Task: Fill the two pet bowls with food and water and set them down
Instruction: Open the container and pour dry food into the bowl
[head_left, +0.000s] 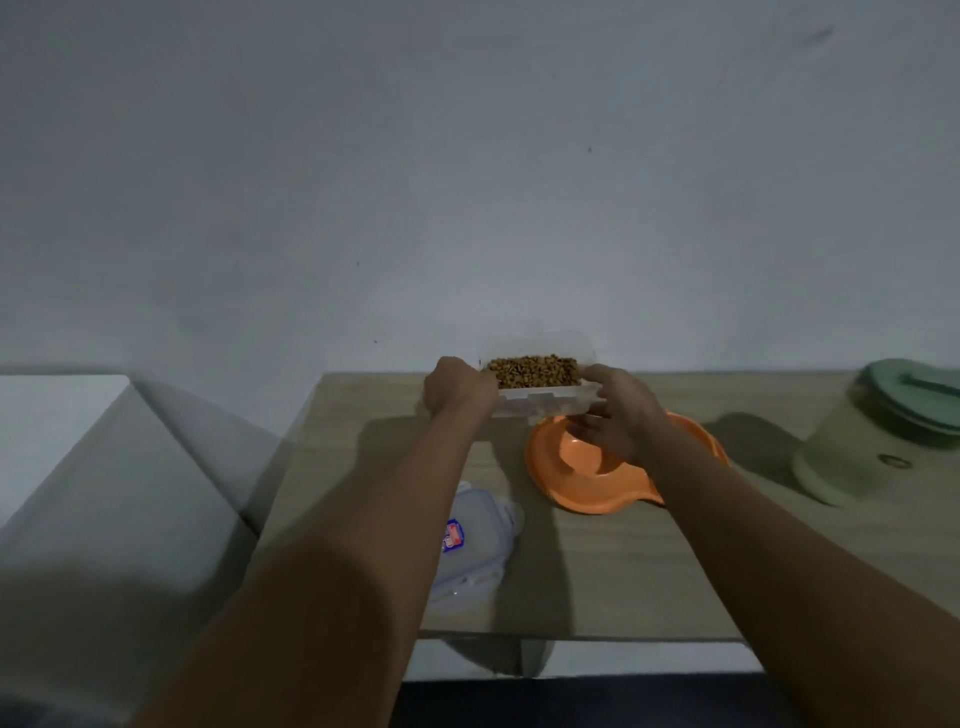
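Head view: we grip the clear container (540, 400) of kibble (535, 370) at both ends, left hand (457, 387) and right hand (618, 415) each curled round a short side. We hold it over the far rim of the orange double pet bowl (576, 483) on the bench (597, 571), probably to steady the pour into its empty well. Its lid (478, 545) lies aside, nearer us.

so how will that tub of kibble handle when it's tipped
The tub is lidless and full of loose kibble, so it probably spills fast. Its clear walls may flex, so gripping opposite ends with the left hand and right hand seems wise.
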